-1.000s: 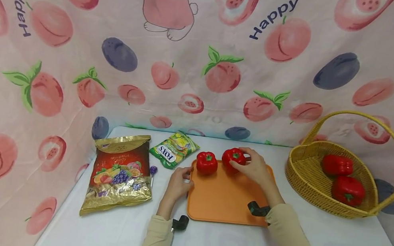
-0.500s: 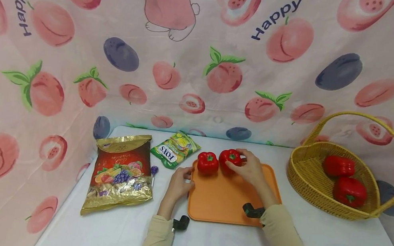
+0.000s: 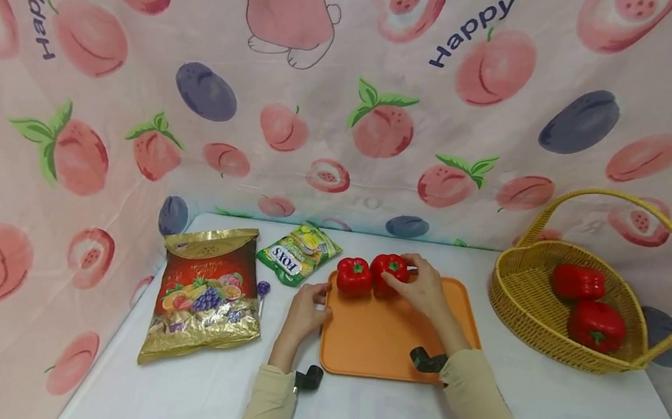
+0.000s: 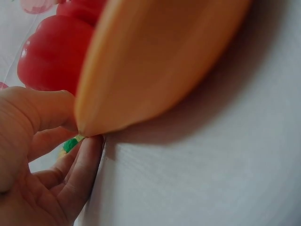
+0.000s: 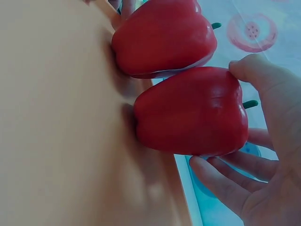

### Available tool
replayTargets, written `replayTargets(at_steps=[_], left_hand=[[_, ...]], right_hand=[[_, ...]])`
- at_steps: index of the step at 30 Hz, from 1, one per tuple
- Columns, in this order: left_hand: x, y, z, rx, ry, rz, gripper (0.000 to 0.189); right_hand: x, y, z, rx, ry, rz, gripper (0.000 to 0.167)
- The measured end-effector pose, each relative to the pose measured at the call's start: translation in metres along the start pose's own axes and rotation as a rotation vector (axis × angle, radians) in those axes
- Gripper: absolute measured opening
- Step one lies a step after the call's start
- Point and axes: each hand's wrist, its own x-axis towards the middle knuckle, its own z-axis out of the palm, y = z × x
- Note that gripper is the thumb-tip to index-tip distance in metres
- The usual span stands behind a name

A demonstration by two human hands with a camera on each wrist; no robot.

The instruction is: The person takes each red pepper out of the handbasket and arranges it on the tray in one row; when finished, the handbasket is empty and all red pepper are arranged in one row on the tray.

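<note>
My right hand (image 3: 423, 287) holds a red bell pepper (image 3: 386, 276) between thumb and fingers at the far side of an orange tray (image 3: 388, 351). In the right wrist view this bell pepper (image 5: 193, 113) stands on the tray, green stem up, its side against a second red bell pepper (image 5: 164, 40). That second bell pepper (image 3: 354, 280) is in the tray's far left corner. At the tray's left edge, my left hand (image 3: 303, 315) pinches the rim. The left wrist view has its thumb and fingertips (image 4: 89, 148) on either side of the tray's edge (image 4: 94, 113).
To the right, a yellow woven basket (image 3: 520, 324) with a tall handle holds two red bell peppers (image 3: 597, 326). On the left lie a large candy bag (image 3: 207, 291), a green Fox's packet (image 3: 299, 253) and a purple lollipop (image 3: 263, 288). A fruit-printed cloth (image 3: 334, 114) hangs behind the table.
My right hand has moved left with its bell pepper, bringing it up against the other one on the tray. My left hand has stayed at the tray's edge.
</note>
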Motion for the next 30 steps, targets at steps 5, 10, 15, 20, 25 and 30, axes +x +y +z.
replayTargets(at_steps=[5,10,15,20,25,30], left_hand=[[-0.0008,-0.0009,0.0004,-0.004,0.01,0.004,0.05],[-0.0005,-0.0021,0.001,-0.004,0.014,0.004,0.05],[-0.001,-0.0032,0.0013,-0.009,0.015,0.007,0.05],[-0.0018,-0.0031,0.002,-0.008,0.012,0.0,0.05],[-0.0017,-0.0023,0.0023,0.001,0.012,-0.004,0.05],[0.0002,-0.0023,0.0025,0.002,0.01,-0.003,0.05]], right_hand=[[-0.0011,0.0022,0.002,0.003,0.006,-0.002,0.065],[-0.0018,0.003,0.0024,-0.001,0.021,-0.012,0.061],[-0.0029,0.0025,0.003,0.003,0.035,-0.021,0.057],[-0.0033,0.0018,0.0042,-0.01,0.066,-0.015,0.054],[-0.0023,0.0019,0.0055,-0.031,0.091,0.003,0.054],[-0.003,0.0012,0.0049,-0.04,0.088,0.027,0.055]])
